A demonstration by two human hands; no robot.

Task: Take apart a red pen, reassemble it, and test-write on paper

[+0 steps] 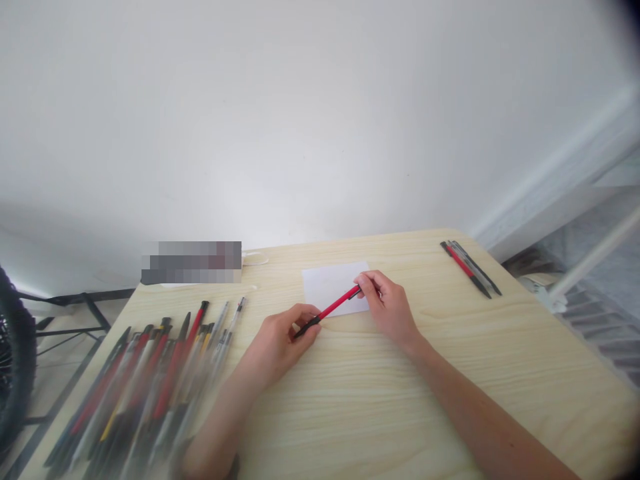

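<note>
A red pen (337, 305) with black ends is held slantwise between my two hands, above the near edge of a small white sheet of paper (320, 283). My left hand (285, 333) pinches its lower black end between thumb and fingers. At the upper end, the thumb and fingertips of my right hand (387, 303) close on the black part. Part of the paper is hidden behind the pen and my right hand.
Many pens (175, 360) lie bunched on the left of the wooden table (340, 413), blurred toward the front. Several more pens (467, 267) lie at the back right. A blurred-out box-like object (193, 263) is at the back left, against the wall (310, 120). A bicycle wheel (17, 360) stands left of the table.
</note>
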